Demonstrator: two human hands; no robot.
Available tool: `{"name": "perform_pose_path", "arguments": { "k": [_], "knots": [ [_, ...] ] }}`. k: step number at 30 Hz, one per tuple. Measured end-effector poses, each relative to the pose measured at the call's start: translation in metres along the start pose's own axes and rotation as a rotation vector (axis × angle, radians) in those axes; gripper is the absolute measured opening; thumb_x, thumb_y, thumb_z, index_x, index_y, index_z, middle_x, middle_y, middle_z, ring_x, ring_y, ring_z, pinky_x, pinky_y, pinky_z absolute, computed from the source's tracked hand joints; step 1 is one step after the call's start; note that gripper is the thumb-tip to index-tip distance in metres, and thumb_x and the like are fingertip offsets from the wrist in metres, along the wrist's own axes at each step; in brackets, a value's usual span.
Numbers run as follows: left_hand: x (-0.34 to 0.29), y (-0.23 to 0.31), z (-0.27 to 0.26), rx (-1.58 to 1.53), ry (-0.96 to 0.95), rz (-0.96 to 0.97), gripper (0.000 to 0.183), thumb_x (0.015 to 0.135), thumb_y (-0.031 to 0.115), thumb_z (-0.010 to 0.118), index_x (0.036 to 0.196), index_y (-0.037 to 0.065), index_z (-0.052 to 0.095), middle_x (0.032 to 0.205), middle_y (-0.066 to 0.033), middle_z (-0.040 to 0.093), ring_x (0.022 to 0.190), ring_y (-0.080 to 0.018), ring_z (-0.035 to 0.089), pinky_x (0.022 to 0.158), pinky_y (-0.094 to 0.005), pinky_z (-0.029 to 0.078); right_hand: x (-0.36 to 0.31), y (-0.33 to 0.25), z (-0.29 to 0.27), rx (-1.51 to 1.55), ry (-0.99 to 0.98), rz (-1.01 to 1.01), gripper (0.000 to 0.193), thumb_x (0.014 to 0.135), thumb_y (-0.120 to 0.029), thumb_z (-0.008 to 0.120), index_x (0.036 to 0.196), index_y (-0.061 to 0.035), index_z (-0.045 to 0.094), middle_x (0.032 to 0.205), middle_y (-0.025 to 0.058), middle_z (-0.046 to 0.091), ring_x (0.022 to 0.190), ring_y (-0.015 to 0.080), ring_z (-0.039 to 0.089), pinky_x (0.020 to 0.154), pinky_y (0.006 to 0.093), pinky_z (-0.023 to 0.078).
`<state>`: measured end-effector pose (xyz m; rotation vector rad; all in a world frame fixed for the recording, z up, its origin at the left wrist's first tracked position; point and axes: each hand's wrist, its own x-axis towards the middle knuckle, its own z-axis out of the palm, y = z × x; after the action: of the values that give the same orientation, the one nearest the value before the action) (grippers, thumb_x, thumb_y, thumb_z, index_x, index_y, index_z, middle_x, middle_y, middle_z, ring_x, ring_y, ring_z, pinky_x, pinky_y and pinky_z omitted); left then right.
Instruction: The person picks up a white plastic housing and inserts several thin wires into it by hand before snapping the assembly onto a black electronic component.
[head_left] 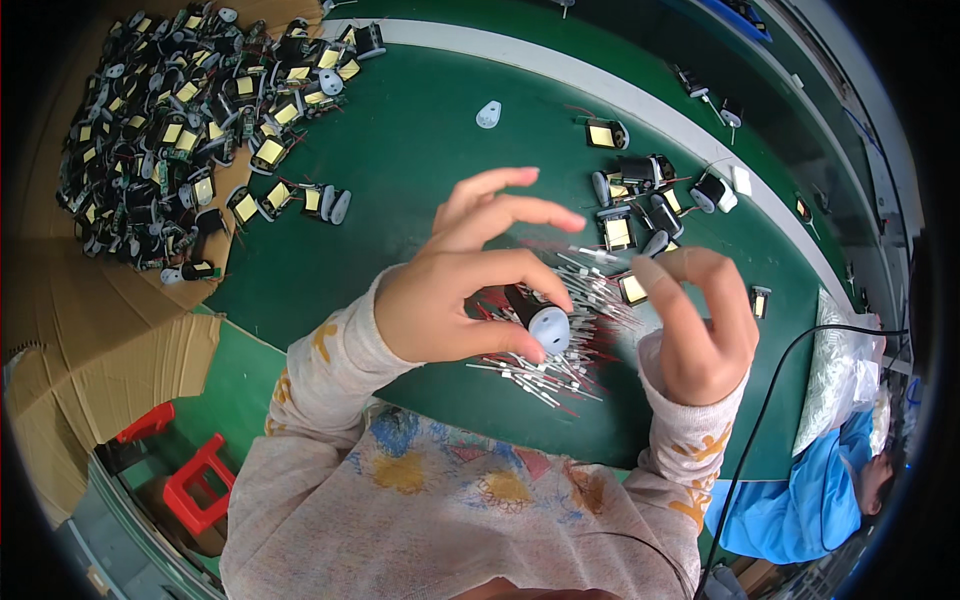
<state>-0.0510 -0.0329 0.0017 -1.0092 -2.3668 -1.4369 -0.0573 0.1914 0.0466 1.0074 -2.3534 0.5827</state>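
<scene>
My left hand (460, 275) grips a small black device with a pale grey oval end cap (549, 331) between thumb and index finger; its other fingers are spread. To its right, my right hand (705, 325) is raised with its fingers bent and their tips together. A blurred white sliver lies by those tips; whether they hold it I cannot make out. Beneath both hands spreads a loose pile of short white-sleeved wires (545, 382), some with red ends, on the green tabletop (400, 130).
A large heap of similar devices (160, 130) fills a cardboard box (110, 310) at left. More devices (640, 185) lie at back right, near a loose grey cap (488, 115). A black cable (770, 390) crosses the right side. A person in blue (800, 500) sits at right; a red stool (198, 487) stands lower left.
</scene>
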Motion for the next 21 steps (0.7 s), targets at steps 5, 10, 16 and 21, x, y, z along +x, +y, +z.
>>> {"name": "perform_pose_path", "arguments": {
  "k": [5, 10, 16, 21],
  "knots": [
    [-0.004, -0.007, 0.000, -0.184, -0.153, -0.144, 0.041, 0.059, 0.035, 0.081, 0.088, 0.009, 0.069, 0.103, -0.0070, 0.060, 0.118, -0.0330, 0.043, 0.098, -0.0456, 0.032, -0.002, -0.004, -0.002, 0.047, -0.018, -0.061, 0.037, 0.047, -0.002, 0.061, 0.083, 0.0007, 0.065, 0.078, 0.0091, 0.055, 0.069, 0.0222, 0.059, 0.055, 0.0297, 0.049],
    [-0.004, -0.011, 0.002, -0.421, -0.100, -0.120, 0.043, 0.061, 0.035, 0.081, 0.089, 0.005, 0.068, 0.093, -0.0064, 0.060, 0.107, -0.0294, 0.048, 0.096, -0.0442, 0.033, -0.007, 0.009, -0.001, 0.496, 0.060, 0.139, 0.036, 0.058, -0.002, 0.074, 0.092, 0.0034, 0.064, 0.090, 0.0129, 0.062, 0.075, 0.0250, 0.061, 0.065, 0.0314, 0.051],
    [-0.002, -0.002, 0.009, -0.450, -0.068, -0.107, 0.042, 0.063, 0.036, 0.081, 0.088, 0.005, 0.068, 0.091, -0.0060, 0.061, 0.102, -0.0267, 0.050, 0.098, -0.0441, 0.031, -0.005, 0.007, 0.022, 0.790, -0.045, 0.199, 0.032, 0.063, -0.008, 0.078, 0.091, 0.0016, 0.066, 0.093, 0.0124, 0.065, 0.087, 0.0247, 0.062, 0.072, 0.0326, 0.050],
    [-0.004, -0.001, 0.011, -0.493, -0.085, -0.097, 0.041, 0.065, 0.036, 0.080, 0.088, 0.005, 0.068, 0.092, -0.0060, 0.061, 0.103, -0.0267, 0.049, 0.098, -0.0439, 0.031, -0.013, 0.011, 0.027, 0.854, -0.027, 0.188, 0.022, 0.063, -0.002, 0.077, 0.082, 0.0014, 0.067, 0.083, 0.0116, 0.066, 0.077, 0.0235, 0.065, 0.068, 0.0310, 0.051]
  ]
}}
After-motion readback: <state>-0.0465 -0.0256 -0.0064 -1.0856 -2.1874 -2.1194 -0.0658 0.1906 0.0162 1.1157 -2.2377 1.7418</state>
